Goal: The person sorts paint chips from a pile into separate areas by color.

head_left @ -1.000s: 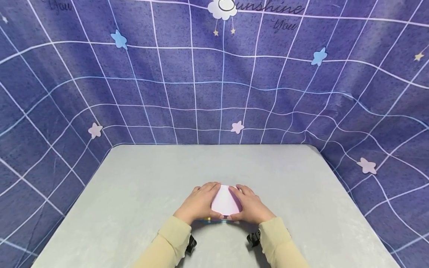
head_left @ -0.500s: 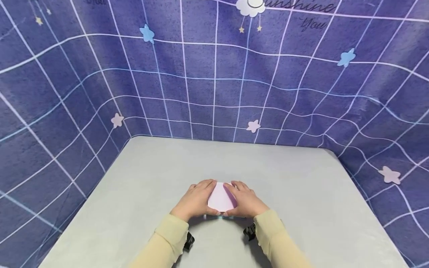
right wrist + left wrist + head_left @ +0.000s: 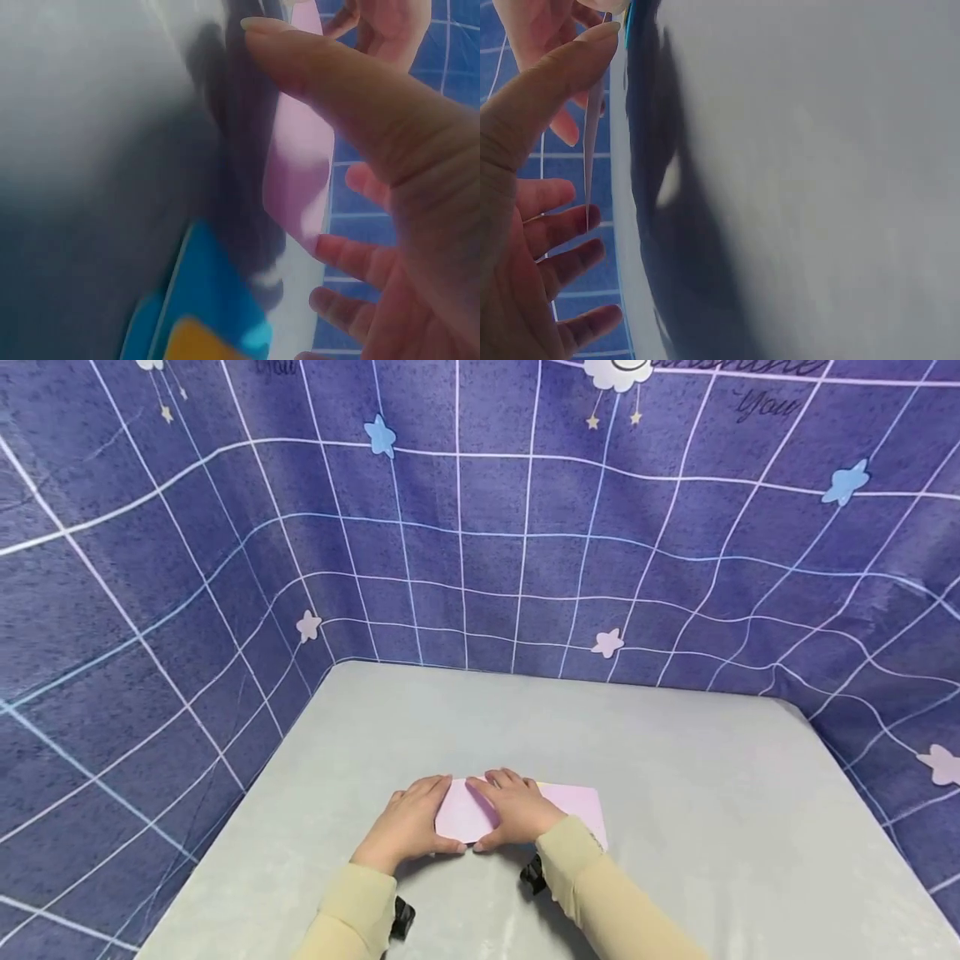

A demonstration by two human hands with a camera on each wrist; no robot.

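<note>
A pink card (image 3: pixel 459 814) is held between both hands, low over the grey table. My left hand (image 3: pixel 408 824) grips its left side, thumb at the near edge and fingertips at the far edge. On the opposite side my right hand (image 3: pixel 521 812) holds it the same way. Seen almost edge-on in the left wrist view, the card (image 3: pixel 591 142) is thin; in the right wrist view the pink card (image 3: pixel 300 165) shows a rounded corner. A second pink card (image 3: pixel 581 802) lies right of my right hand, partly hidden by the wrist and sleeve.
The right wrist view shows blue cards (image 3: pixel 206 277) with an orange patch (image 3: pixel 196 343) beneath the right hand. Each wrist carries a black camera mount (image 3: pixel 402 918). A purple-blue grid-patterned curtain (image 3: pixel 480 560) hangs behind the grey table (image 3: pixel 675 752).
Both hands have carried the pink card left across the table, and the second pink card now shows at the right. The head view has turned left.
</note>
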